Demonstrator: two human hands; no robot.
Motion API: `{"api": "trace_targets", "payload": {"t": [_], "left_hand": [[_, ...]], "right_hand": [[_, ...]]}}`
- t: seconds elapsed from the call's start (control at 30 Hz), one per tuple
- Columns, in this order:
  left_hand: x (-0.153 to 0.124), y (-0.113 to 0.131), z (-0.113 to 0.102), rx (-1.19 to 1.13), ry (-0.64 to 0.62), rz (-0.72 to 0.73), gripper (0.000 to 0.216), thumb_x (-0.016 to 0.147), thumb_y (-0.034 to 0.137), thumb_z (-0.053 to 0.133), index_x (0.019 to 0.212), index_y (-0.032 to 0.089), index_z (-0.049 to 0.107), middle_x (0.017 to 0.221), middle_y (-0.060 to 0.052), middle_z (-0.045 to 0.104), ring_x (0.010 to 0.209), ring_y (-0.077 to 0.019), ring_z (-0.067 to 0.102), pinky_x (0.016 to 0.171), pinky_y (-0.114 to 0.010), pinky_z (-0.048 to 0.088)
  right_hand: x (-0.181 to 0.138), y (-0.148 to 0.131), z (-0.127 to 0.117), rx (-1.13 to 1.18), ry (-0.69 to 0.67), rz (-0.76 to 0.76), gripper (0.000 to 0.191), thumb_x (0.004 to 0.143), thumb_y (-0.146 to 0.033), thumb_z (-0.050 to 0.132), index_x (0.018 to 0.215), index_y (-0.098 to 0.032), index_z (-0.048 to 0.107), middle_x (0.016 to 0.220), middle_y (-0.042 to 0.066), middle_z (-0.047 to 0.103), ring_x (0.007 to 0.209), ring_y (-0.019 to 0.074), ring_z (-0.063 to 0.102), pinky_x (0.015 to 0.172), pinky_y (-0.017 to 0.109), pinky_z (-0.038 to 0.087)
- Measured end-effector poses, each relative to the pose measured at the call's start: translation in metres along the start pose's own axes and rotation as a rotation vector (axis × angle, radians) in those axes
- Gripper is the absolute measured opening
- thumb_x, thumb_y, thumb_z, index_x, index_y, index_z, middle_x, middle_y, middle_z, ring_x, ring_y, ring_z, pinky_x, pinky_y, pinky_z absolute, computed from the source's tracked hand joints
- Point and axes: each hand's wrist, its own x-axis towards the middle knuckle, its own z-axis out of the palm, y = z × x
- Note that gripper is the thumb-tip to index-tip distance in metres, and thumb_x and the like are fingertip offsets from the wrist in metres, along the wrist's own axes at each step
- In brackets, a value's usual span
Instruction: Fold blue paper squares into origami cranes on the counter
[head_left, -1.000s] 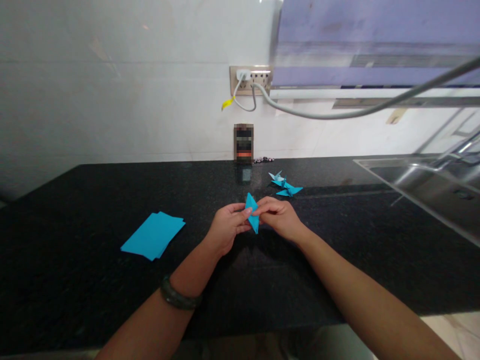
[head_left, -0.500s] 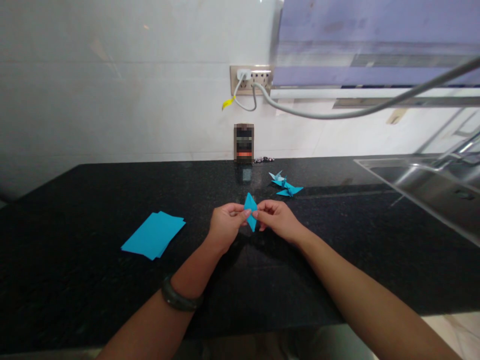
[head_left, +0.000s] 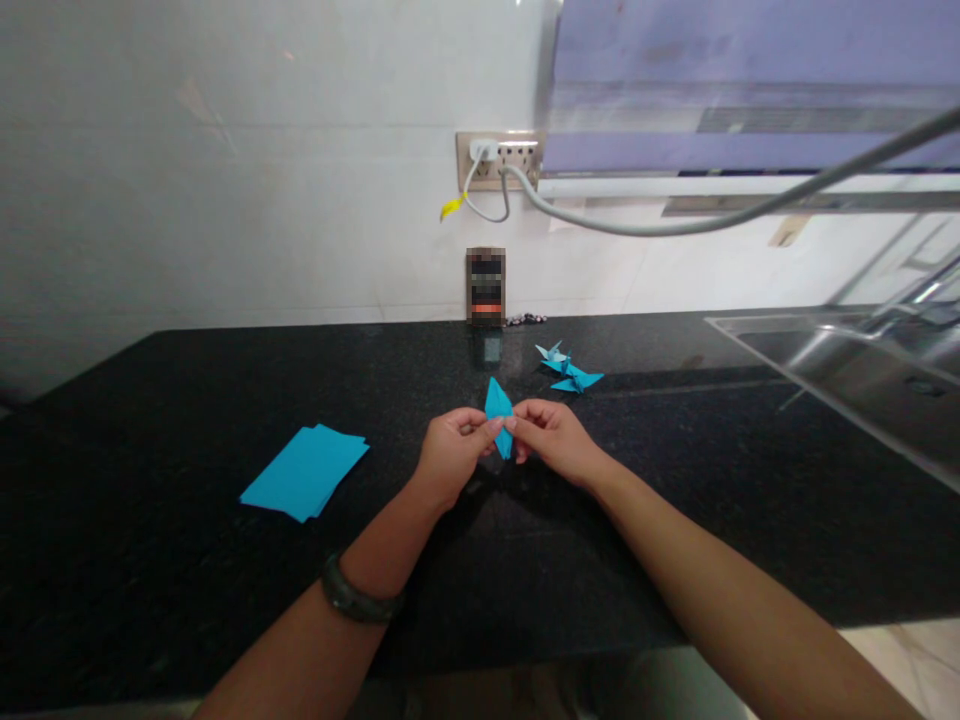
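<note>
A small folded piece of blue paper (head_left: 498, 404), pointed at top and bottom, is held upright just above the black countertop (head_left: 150, 560). My left hand (head_left: 450, 455) pinches its left side with thumb and fingers. My right hand (head_left: 553, 437) pinches its right side, fingers curled. A dark band sits on my left wrist. Both hands meet at the paper in the middle of the counter.
A stack of flat blue sheets (head_left: 306, 470) lies to the left. Two or three finished blue folded figures (head_left: 568, 368) rest behind my right hand. A phone (head_left: 485, 286) leans against the white wall under a socket (head_left: 497, 158) with cables. A steel sink (head_left: 847, 370) is at the right.
The folded paper has shrunk slightly and risen a little between my fingertips as both hands pressed it narrower. The hands stay in the same spot.
</note>
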Motion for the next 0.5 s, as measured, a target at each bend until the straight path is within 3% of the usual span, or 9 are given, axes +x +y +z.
{"api": "trace_targets", "payload": {"t": [0.2,0.3,0.43,0.5], "left_hand": [[0.0,0.001,0.001,-0.023,-0.048,0.069,0.022,0.066,0.034,0.066,0.063,0.014,0.058,0.056,0.001,0.059,0.054,-0.0106,0.055,0.056,-0.024,0.045],[0.001,0.0,0.001,-0.078,-0.02,0.026,0.022,0.065,0.034,0.066,0.065,0.014,0.058,0.056,0.001,0.059,0.054,-0.0107,0.056,0.057,-0.025,0.047],[0.002,-0.001,0.003,-0.017,0.165,0.062,0.027,0.06,0.032,0.071,0.078,0.014,0.063,0.063,0.0,0.063,0.057,-0.0116,0.057,0.058,-0.024,0.047],[0.001,-0.001,0.004,0.042,0.162,0.103,0.028,0.061,0.031,0.071,0.082,0.013,0.066,0.072,-0.004,0.067,0.066,-0.0147,0.06,0.064,-0.027,0.048]], "right_hand": [[-0.001,0.001,0.006,-0.044,0.063,-0.057,0.027,0.072,-0.039,0.059,0.059,-0.017,0.051,0.042,-0.006,0.048,0.038,0.0071,0.043,0.042,0.02,0.035],[0.001,0.004,0.011,-0.029,0.108,-0.05,0.025,0.073,-0.039,0.057,0.061,-0.017,0.051,0.043,-0.005,0.049,0.039,0.0083,0.045,0.043,0.021,0.036],[0.002,0.01,0.011,-0.266,0.352,-0.137,0.022,0.072,-0.036,0.059,0.06,-0.018,0.054,0.049,-0.002,0.052,0.046,0.0099,0.046,0.045,0.022,0.035],[0.002,0.01,0.009,-0.452,0.444,-0.252,0.019,0.072,-0.033,0.059,0.059,-0.019,0.057,0.054,0.0,0.054,0.051,0.0111,0.047,0.049,0.024,0.037]]}}
